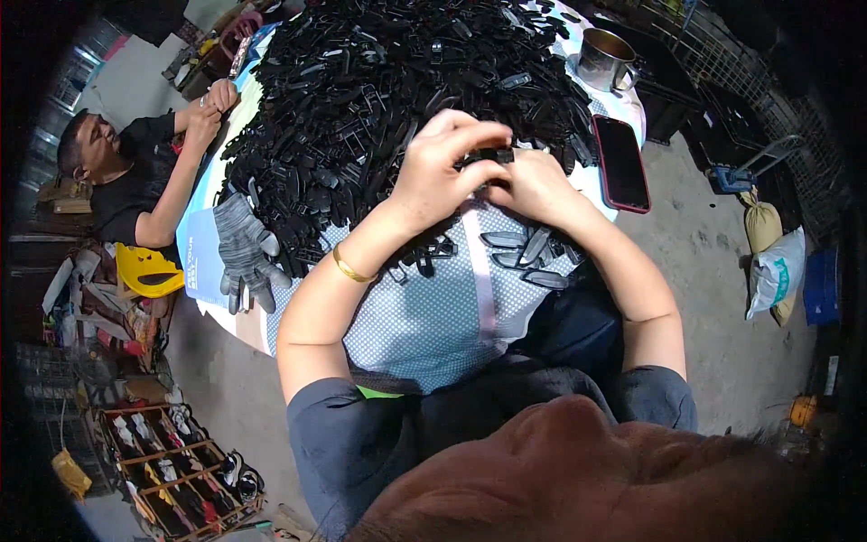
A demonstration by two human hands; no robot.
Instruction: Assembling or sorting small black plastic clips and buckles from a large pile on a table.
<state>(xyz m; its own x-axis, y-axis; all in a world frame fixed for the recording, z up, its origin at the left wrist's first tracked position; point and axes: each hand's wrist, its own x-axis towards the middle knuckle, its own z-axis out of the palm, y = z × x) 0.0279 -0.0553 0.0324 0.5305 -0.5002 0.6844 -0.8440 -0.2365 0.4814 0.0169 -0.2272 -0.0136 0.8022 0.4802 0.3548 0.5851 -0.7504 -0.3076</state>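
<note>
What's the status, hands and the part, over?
Left hand and right hand both pinching one small black plastic part. Held above the black parts pile. Phone to the right, nothing obstructing.

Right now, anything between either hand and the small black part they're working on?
Nothing visible. The left hand and right hand both pinch the small black part directly, held above the pile of black parts. The phone lies off to the right.
</note>
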